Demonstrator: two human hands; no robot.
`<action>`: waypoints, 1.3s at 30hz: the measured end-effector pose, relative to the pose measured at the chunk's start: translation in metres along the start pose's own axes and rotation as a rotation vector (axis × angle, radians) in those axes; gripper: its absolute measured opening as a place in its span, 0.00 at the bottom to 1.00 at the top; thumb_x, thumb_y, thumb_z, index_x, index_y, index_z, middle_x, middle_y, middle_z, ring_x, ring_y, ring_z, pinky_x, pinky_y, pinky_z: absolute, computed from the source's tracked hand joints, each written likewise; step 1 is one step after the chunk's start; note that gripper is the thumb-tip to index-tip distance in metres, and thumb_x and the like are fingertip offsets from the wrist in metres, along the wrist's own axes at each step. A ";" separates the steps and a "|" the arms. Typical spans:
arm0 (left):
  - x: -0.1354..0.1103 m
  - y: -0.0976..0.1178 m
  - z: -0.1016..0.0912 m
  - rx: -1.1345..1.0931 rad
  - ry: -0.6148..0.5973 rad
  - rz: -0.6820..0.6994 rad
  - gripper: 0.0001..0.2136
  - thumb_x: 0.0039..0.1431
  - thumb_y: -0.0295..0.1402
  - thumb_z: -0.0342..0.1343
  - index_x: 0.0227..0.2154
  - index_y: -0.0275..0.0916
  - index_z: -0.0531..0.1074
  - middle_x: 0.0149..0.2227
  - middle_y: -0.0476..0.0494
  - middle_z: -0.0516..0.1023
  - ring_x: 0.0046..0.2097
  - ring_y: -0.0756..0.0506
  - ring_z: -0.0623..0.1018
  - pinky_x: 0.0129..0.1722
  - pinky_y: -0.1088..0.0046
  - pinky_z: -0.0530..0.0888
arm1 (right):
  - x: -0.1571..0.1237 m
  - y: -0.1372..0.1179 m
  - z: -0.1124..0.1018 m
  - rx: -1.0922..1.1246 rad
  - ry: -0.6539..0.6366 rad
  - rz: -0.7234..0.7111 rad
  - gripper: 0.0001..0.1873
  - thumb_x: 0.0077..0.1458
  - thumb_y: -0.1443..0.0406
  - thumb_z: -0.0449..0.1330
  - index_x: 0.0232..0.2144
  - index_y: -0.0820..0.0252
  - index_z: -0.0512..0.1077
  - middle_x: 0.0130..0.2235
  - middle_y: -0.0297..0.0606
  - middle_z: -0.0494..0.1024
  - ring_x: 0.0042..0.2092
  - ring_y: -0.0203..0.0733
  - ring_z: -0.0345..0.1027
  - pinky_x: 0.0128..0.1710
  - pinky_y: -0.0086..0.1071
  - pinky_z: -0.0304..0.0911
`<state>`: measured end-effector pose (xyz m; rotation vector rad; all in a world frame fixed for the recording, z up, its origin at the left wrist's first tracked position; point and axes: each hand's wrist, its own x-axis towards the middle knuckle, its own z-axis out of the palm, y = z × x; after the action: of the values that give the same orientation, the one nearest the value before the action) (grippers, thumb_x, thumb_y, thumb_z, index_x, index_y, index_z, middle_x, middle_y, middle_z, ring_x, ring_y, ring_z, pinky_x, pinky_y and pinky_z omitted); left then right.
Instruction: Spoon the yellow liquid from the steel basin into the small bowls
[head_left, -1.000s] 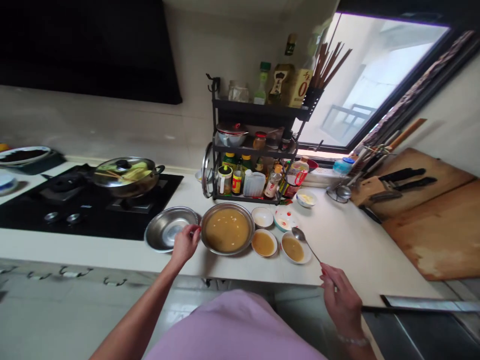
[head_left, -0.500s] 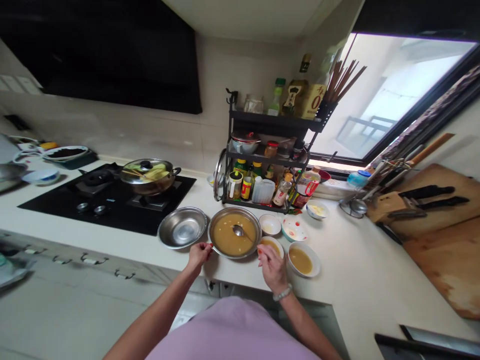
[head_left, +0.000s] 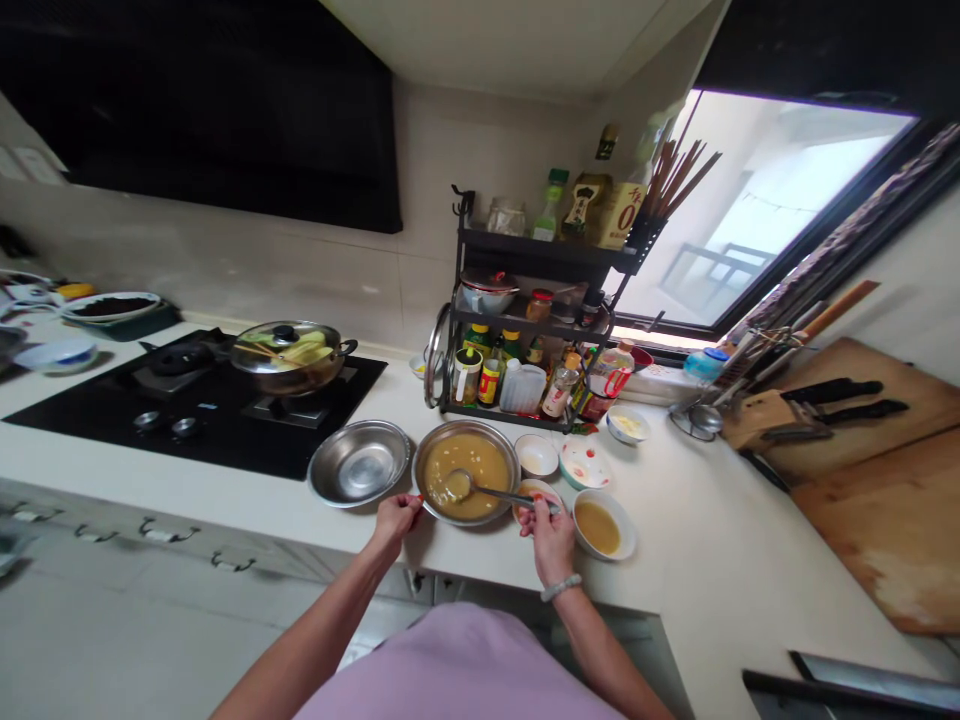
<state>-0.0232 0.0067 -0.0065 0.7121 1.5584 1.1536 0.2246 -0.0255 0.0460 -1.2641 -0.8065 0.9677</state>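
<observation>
A steel bowl of thin brown liquid with pale bits stands on the counter in front of me. My left hand is closed in a pinch on its left rim. In my right hand is the handle of a metal ladle, whose cup lies in the liquid with some liquid inside. Beneath the handle, partly hidden by that hand, sits a small bowl. To its right is a white bowl with similar brown liquid. Left of the steel bowl stands an empty steel basin.
Behind are a small white bowl, a patterned bowl and a black rack of bottles and jars. A lidded pan stands on the black hob. Knives sit in a block at right.
My right hand has taken hold of the ladle, and its cup has shifted left and turned within the liquid. My left hand stays at the bowl's rim. The view has shifted slightly.
</observation>
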 end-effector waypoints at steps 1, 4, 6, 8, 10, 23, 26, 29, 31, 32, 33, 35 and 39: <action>0.000 0.000 0.000 -0.002 -0.001 -0.001 0.18 0.33 0.46 0.62 0.12 0.38 0.64 0.12 0.53 0.63 0.17 0.54 0.60 0.18 0.76 0.56 | 0.000 -0.002 -0.002 0.016 0.017 0.006 0.19 0.49 0.52 0.59 0.33 0.62 0.70 0.19 0.32 0.73 0.17 0.35 0.64 0.16 0.27 0.60; 0.000 0.000 0.000 -0.011 -0.005 -0.001 0.17 0.34 0.45 0.62 0.13 0.38 0.64 0.13 0.53 0.63 0.17 0.54 0.60 0.18 0.76 0.57 | -0.002 -0.009 -0.008 0.037 0.069 0.018 0.19 0.48 0.52 0.60 0.34 0.61 0.69 0.20 0.32 0.73 0.19 0.36 0.65 0.16 0.27 0.60; 0.000 0.000 0.001 -0.013 -0.007 -0.002 0.17 0.34 0.45 0.62 0.13 0.39 0.63 0.13 0.53 0.63 0.17 0.54 0.60 0.18 0.76 0.57 | -0.003 -0.012 -0.010 0.037 0.098 0.015 0.18 0.48 0.53 0.59 0.34 0.61 0.68 0.21 0.33 0.74 0.20 0.37 0.66 0.16 0.27 0.60; 0.000 0.000 0.001 -0.014 -0.006 -0.006 0.17 0.33 0.45 0.62 0.13 0.39 0.63 0.12 0.53 0.63 0.17 0.54 0.60 0.18 0.76 0.57 | -0.004 -0.016 -0.012 0.044 0.117 0.011 0.17 0.48 0.53 0.60 0.34 0.61 0.68 0.20 0.33 0.73 0.20 0.37 0.65 0.16 0.27 0.60; 0.001 0.000 0.001 -0.015 -0.005 -0.009 0.16 0.32 0.45 0.62 0.13 0.39 0.63 0.12 0.53 0.63 0.17 0.54 0.60 0.18 0.76 0.57 | -0.005 -0.020 -0.014 0.069 0.133 0.009 0.16 0.48 0.54 0.60 0.33 0.60 0.68 0.20 0.32 0.73 0.19 0.36 0.65 0.16 0.28 0.60; 0.004 0.001 -0.002 -0.011 -0.015 -0.042 0.18 0.27 0.46 0.63 0.15 0.38 0.65 0.13 0.52 0.65 0.17 0.53 0.62 0.18 0.75 0.59 | -0.017 -0.069 -0.084 0.129 0.370 -0.114 0.16 0.43 0.56 0.64 0.29 0.63 0.70 0.19 0.33 0.74 0.19 0.35 0.65 0.15 0.26 0.59; 0.005 0.000 -0.003 -0.011 -0.025 -0.044 0.19 0.26 0.47 0.63 0.15 0.38 0.65 0.13 0.53 0.65 0.17 0.53 0.62 0.18 0.76 0.58 | -0.021 -0.079 -0.115 0.122 0.472 -0.142 0.16 0.42 0.57 0.65 0.30 0.64 0.70 0.19 0.35 0.74 0.19 0.35 0.66 0.16 0.25 0.59; 0.005 -0.001 -0.003 -0.012 -0.022 -0.041 0.19 0.26 0.47 0.63 0.16 0.37 0.66 0.13 0.52 0.66 0.17 0.53 0.62 0.18 0.75 0.58 | -0.027 -0.083 -0.141 0.051 0.554 -0.177 0.17 0.44 0.57 0.64 0.31 0.64 0.70 0.19 0.34 0.74 0.19 0.35 0.65 0.16 0.25 0.59; 0.006 -0.002 -0.003 -0.018 -0.007 -0.038 0.19 0.26 0.47 0.63 0.15 0.37 0.66 0.14 0.51 0.66 0.18 0.53 0.63 0.19 0.75 0.59 | -0.031 -0.081 -0.155 -0.049 0.594 -0.203 0.18 0.46 0.55 0.63 0.32 0.64 0.70 0.19 0.33 0.74 0.18 0.35 0.65 0.16 0.26 0.60; 0.006 -0.002 -0.003 -0.024 0.000 -0.038 0.19 0.26 0.47 0.64 0.15 0.37 0.67 0.14 0.51 0.67 0.18 0.53 0.63 0.19 0.75 0.60 | -0.034 -0.080 -0.160 -0.111 0.603 -0.215 0.19 0.46 0.54 0.63 0.33 0.64 0.70 0.19 0.33 0.74 0.18 0.35 0.65 0.16 0.26 0.61; 0.006 -0.003 -0.003 -0.031 0.005 -0.039 0.19 0.25 0.46 0.64 0.15 0.37 0.67 0.14 0.51 0.67 0.18 0.53 0.64 0.19 0.74 0.61 | -0.037 -0.078 -0.165 -0.177 0.596 -0.225 0.20 0.47 0.53 0.62 0.34 0.64 0.70 0.19 0.33 0.74 0.18 0.36 0.66 0.17 0.27 0.62; 0.005 -0.003 -0.003 -0.047 0.002 -0.042 0.19 0.25 0.46 0.64 0.16 0.37 0.67 0.14 0.51 0.68 0.18 0.52 0.64 0.20 0.74 0.62 | -0.043 -0.073 -0.171 -0.317 0.542 -0.265 0.21 0.49 0.52 0.60 0.35 0.64 0.71 0.20 0.33 0.73 0.18 0.36 0.66 0.19 0.29 0.64; 0.003 -0.001 -0.002 -0.037 -0.006 -0.041 0.19 0.25 0.47 0.63 0.15 0.37 0.66 0.14 0.52 0.66 0.18 0.53 0.63 0.20 0.74 0.60 | -0.057 -0.069 -0.174 -0.576 0.297 -0.466 0.16 0.54 0.55 0.57 0.37 0.60 0.74 0.27 0.37 0.75 0.23 0.38 0.69 0.23 0.32 0.68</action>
<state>-0.0257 0.0087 -0.0089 0.6554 1.5361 1.1467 0.3693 -0.1484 0.0903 -1.5614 -1.1191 0.1604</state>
